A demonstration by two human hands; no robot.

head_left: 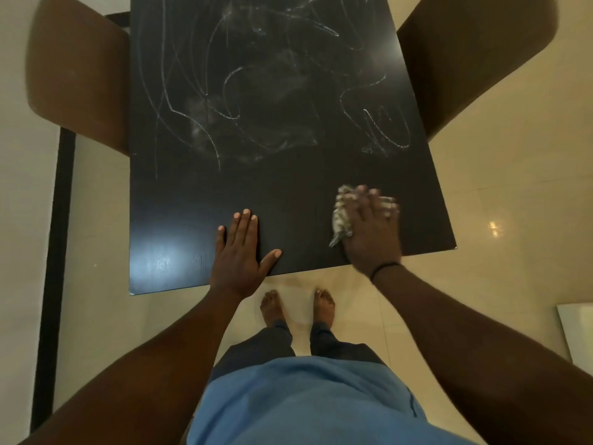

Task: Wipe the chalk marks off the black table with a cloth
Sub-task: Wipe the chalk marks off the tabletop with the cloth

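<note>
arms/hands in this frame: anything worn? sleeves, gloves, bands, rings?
Both forearms are bare up to the frame edge: no sleeves, no gloves. The right hand has a thin black band round its wrist. The left hand and its wrist carry nothing; its nails are short and unpainted. The right hand's fingers are motion-blurred, so rings there cannot be ruled out.

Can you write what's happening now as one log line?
left hand: flat on black table | right hand: presses cloth | chalk marks: remain
</note>
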